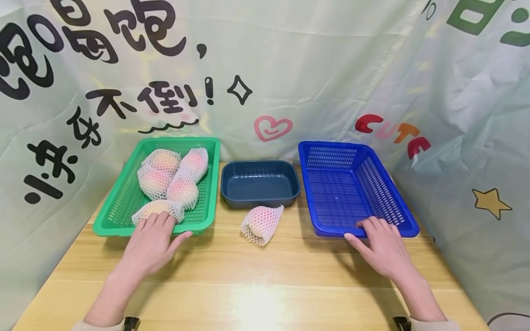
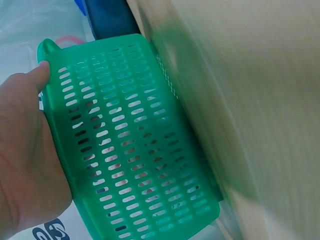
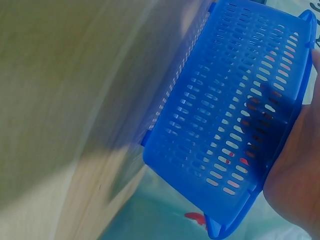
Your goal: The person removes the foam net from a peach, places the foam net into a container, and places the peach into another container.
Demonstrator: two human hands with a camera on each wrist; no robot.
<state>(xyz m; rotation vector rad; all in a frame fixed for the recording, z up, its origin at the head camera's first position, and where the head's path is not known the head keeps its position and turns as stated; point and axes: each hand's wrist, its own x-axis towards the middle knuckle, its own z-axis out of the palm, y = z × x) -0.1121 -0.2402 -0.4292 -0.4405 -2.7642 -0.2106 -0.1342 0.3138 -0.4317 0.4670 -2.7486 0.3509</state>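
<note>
My left hand (image 1: 150,243) holds the front rim of a green plastic basket (image 1: 217,184), fingers over the edge; its thumb lies at the rim in the left wrist view. Several pink-and-yellow, peach-like fruits (image 1: 154,181) in white foam nets lie inside, the nearest one beside my left fingertips. On the right, my right hand (image 1: 383,248) grips the front rim of a blue plastic basket (image 1: 335,191), with nothing seen inside. The right wrist view shows the slotted outer wall of the blue basket (image 3: 225,110) and part of the hand; most of its fingers are hidden there.
Between the baskets stands a dark blue rectangular dish (image 1: 261,184). One more netted fruit (image 1: 262,225) lies on the wooden table (image 1: 256,276) just in front of it. A printed pale cloth (image 1: 314,69) hangs behind and along both sides.
</note>
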